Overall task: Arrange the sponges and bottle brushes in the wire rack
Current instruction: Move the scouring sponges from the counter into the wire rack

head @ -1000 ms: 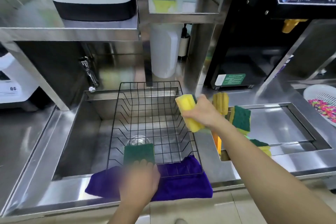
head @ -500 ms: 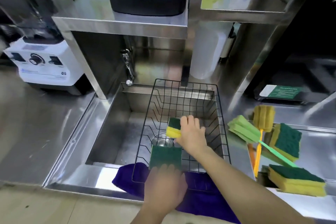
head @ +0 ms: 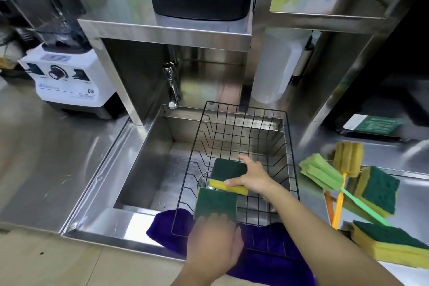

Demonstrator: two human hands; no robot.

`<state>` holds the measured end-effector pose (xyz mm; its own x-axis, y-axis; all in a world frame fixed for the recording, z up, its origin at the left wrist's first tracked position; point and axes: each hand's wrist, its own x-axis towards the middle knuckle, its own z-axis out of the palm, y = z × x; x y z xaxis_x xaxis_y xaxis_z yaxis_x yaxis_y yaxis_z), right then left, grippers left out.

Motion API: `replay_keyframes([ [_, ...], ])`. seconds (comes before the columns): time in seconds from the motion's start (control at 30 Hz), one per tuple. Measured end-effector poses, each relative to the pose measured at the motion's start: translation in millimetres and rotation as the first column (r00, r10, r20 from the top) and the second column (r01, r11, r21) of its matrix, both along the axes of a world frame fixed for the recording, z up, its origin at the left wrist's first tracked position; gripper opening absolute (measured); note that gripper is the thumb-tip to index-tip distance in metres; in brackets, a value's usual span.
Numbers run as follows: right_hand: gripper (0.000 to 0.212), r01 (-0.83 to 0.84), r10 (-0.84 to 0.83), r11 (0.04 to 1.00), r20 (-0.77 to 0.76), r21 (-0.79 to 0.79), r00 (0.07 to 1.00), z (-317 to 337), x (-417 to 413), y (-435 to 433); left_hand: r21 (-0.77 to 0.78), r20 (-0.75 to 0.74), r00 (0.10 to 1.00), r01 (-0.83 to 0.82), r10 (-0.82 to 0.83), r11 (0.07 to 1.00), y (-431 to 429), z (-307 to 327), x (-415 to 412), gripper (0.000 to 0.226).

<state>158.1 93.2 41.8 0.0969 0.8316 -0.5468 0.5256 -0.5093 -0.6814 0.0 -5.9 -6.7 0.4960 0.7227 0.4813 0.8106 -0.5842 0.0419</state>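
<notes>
A black wire rack (head: pixel 287 146) sits over the steel sink, its front on a purple cloth. My left hand (head: pixel 212 237) holds a green-faced sponge (head: pixel 216 203) upright at the rack's front. My right hand (head: pixel 254 175) reaches into the rack and grips a yellow sponge with a green top (head: pixel 228 175) lying just behind the first one. To the right on the counter lie a green bottle brush (head: pixel 321 173), a yellow-brown bottle brush (head: pixel 348 155) with an orange handle, and two more sponges (head: pixel 379 189) (head: pixel 390 244).
The purple cloth (head: pixel 267 253) drapes over the sink's front edge. A tap (head: pixel 173 87) hangs over the sink's (head: pixel 144 158) back left corner. A white blender base (head: pixel 67 81) stands on the left counter. A steel shelf with an appliance hangs above.
My right hand carried the yellow sponge from the rack's right rim down into the rack behind the upright sponge. The view swung left. My left hand kept its hold.
</notes>
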Motion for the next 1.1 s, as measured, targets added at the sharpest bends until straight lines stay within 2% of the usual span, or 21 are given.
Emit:
replay_keyframes([
  [0.3, 0.084, -0.161, 0.159, 0.984, 0.034, 0.076, 0.987, -9.4, -15.1, 3.4, 0.005, 0.006, 1.0, -0.018, 0.018, 1.0, -0.3, -3.0, 1.0, 0.03],
  [0.47, 0.081, -0.114, 0.115, 0.99, -0.004, 0.085, 0.993, -18.3, -17.7, 4.2, -0.004, -0.005, 1.0, -0.023, 0.023, 1.0, -1.3, -2.8, 1.1, 0.03],
  [0.7, 0.076, -0.191, 0.185, 0.98, 0.098, 0.058, 0.978, -15.5, -22.1, 6.4, -0.011, -0.015, 1.0, -0.02, 0.02, 1.0, -0.6, -1.3, 0.2, 0.03],
  [0.77, 0.079, -0.211, 0.202, 0.976, 0.15, 0.049, 0.968, -14.7, -24.3, 3.7, -0.01, -0.007, 1.0, -0.013, 0.012, 1.0, -0.2, -1.4, -0.6, 0.03],
  [0.87, 0.096, -0.264, 0.258, 0.965, 0.188, 0.006, 0.948, -17.9, -22.0, -5.8, -0.004, -0.002, 1.0, -0.006, 0.006, 1.0, 0.7, -1.7, -0.8, 0.03],
  [0.97, 0.1, -0.228, 0.217, 0.973, 0.181, 0.045, 0.959, -16.8, -16.4, -18.7, 0.009, 0.0, 1.0, 0.0, 0.0, 1.0, 0.8, -2.1, -0.5, 0.031],
  [1.1, 0.074, -0.125, 0.079, 0.967, 0.208, 0.221, 0.975, -2.0, -3.8, -29.5, 0.026, -0.024, 1.0, -0.009, 0.01, 1.0, 1.8, -2.0, 0.3, 0.032],
])
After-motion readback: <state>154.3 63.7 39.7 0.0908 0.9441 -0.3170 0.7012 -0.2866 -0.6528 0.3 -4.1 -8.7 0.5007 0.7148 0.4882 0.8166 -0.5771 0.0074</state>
